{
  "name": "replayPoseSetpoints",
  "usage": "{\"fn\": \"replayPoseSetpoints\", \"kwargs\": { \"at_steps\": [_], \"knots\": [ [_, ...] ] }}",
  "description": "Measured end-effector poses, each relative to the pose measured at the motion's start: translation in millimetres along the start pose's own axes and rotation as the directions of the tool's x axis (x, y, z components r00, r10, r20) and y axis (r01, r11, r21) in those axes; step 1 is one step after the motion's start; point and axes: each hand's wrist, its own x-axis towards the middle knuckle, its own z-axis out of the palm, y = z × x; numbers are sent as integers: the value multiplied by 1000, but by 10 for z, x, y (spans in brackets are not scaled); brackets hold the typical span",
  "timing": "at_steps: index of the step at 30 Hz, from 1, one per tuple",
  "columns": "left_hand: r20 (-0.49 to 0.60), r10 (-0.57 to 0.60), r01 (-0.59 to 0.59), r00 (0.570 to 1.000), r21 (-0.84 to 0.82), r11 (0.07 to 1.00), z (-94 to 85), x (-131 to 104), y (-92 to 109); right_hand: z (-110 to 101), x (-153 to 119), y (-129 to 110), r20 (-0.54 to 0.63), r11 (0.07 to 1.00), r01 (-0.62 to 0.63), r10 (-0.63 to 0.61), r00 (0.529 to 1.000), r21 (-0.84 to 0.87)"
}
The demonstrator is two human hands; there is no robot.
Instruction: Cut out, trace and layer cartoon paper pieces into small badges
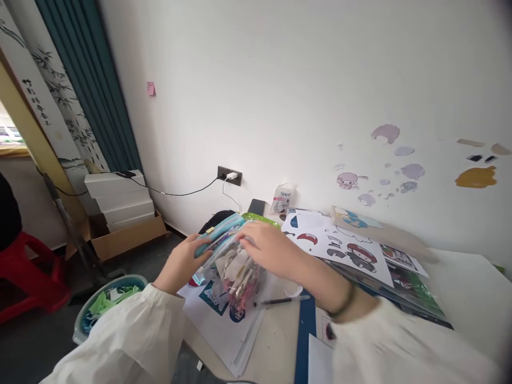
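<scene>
My left hand (181, 265) grips the left side of a clear zip pouch with a blue top edge (218, 230), which is tilted above the desk; its thumb lies over the near side. My right hand (269, 249) is curled over the pouch's right side, fingers pointing left and downward. Through the clear plastic show jumbled small items (236, 272), whitish, pink and stick-like, too blurred to name. Under the pouch lie white paper sheets (224, 338) and a small dark green grid mat (213, 297). A black pen (280, 301) rests below my right hand.
Printed cartoon sheets (344, 245) cover the desk's right side. Behind the pouch are a green packet (260, 218), a Nexcare bag (284, 198) and a dark block (256, 206). A bin (82, 320) stands left on the floor. A charger cable hangs from the wall socket (229, 175).
</scene>
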Motion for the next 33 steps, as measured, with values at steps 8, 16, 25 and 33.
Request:
{"fn": "replayPoseSetpoints", "kwargs": {
  "at_steps": [8,16,25,33],
  "knots": [
    [24,-53,52,998,9,999,67,-60,2,520,863,237,239,987,-8,46,970,-158],
    [25,-54,54,998,37,998,98,-86,17,529,828,416,246,968,71,-10,969,-240],
    [27,-52,51,998,54,997,89,-73,57,616,1044,17,397,830,394,-233,888,-395],
    [57,-101,99,993,35,994,68,-31,46,702,1066,-64,448,792,466,-277,850,-394]
  ]
}}
